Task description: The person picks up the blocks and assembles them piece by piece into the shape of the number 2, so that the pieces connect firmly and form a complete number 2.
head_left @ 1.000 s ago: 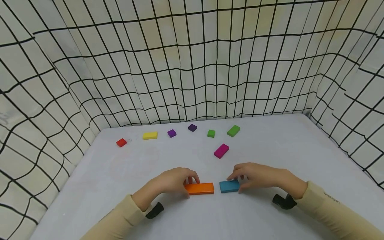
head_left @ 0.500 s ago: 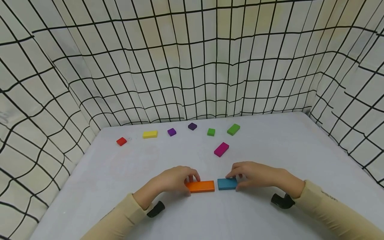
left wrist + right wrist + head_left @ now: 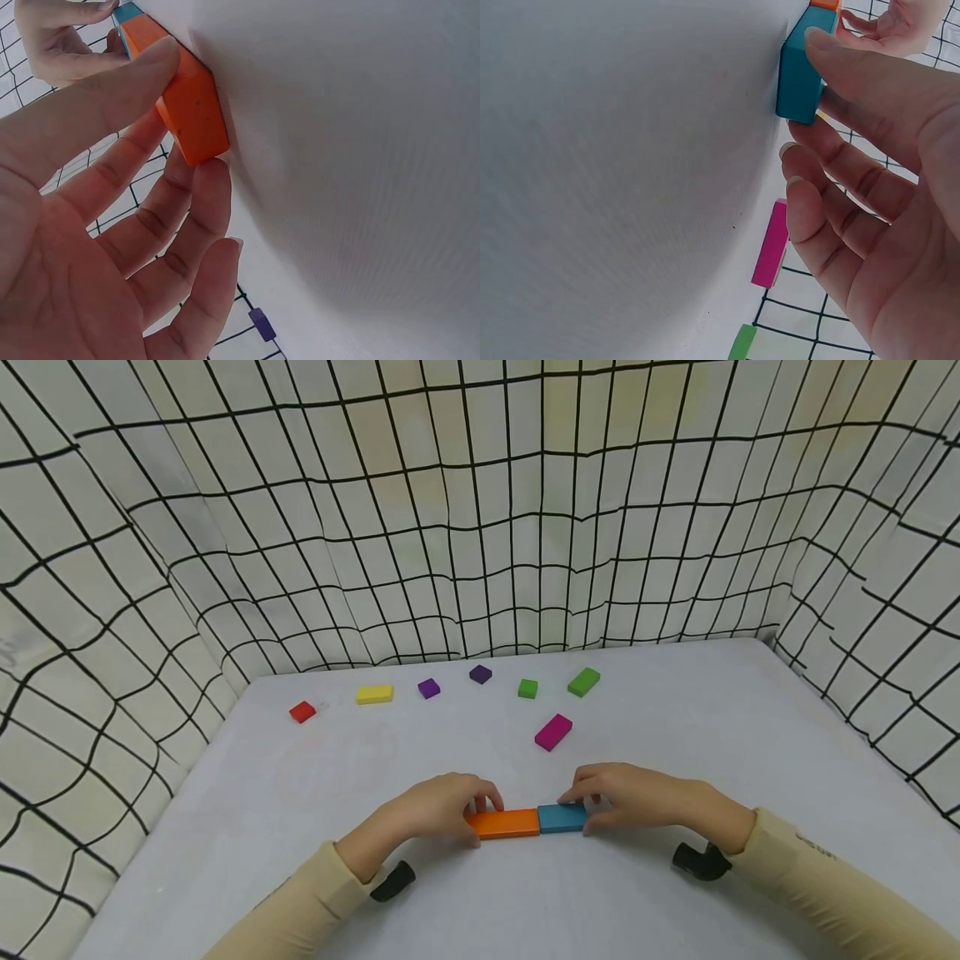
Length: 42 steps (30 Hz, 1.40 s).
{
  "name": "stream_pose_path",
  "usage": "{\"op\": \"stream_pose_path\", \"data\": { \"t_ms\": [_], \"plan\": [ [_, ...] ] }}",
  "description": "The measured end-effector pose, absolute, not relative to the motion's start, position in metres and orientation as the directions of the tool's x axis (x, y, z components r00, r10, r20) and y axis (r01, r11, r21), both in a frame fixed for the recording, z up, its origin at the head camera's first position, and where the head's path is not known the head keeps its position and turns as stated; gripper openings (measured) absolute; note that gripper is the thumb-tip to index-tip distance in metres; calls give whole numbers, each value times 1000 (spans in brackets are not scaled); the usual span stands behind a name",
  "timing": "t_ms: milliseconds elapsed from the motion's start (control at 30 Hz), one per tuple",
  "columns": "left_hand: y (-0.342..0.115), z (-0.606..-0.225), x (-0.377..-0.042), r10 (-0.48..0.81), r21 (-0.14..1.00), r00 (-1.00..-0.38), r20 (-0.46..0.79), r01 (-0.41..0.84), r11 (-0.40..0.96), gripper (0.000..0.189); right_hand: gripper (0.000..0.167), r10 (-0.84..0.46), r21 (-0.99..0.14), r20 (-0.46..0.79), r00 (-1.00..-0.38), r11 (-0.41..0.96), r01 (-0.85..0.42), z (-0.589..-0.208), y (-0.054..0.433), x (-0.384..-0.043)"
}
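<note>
On the white table an orange block (image 3: 507, 824) and a shorter blue block (image 3: 562, 817) lie end to end, their short ends meeting in the head view. My left hand (image 3: 444, 810) pinches the left end of the orange block, thumb on the near side and fingers on the far side. From the other side, my right hand (image 3: 637, 797) grips the right end of the blue block the same way. The left wrist view shows the thumb laid along the orange block (image 3: 196, 112). In the right wrist view the thumb presses the blue block (image 3: 801, 82).
Beyond the hands lies a magenta block (image 3: 553, 732). Farther back sit a red block (image 3: 302, 712), a yellow block (image 3: 374, 694), a purple block (image 3: 429, 688), a dark purple block (image 3: 481, 674) and two green blocks (image 3: 583, 682). A black grid on white walls (image 3: 495, 543) encloses the table.
The gap between the blocks has closed. My right hand has slid the blue block left, and my left hand has shifted the orange block slightly right.
</note>
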State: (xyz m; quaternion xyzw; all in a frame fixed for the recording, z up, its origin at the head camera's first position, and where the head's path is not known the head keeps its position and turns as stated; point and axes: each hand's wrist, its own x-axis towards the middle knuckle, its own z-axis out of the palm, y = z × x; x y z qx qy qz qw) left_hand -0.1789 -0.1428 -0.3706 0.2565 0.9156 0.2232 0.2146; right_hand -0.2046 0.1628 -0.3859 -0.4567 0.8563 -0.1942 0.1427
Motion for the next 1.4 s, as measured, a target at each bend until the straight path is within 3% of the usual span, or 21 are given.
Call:
{"op": "stream_pose_path", "data": {
  "t_ms": [1400],
  "plan": [
    [-141,-367,-177,568,521,-775,-276,376,766,36,38,-848,-432,-65,-526,500,-751,-383,161,-202]
  ]
}}
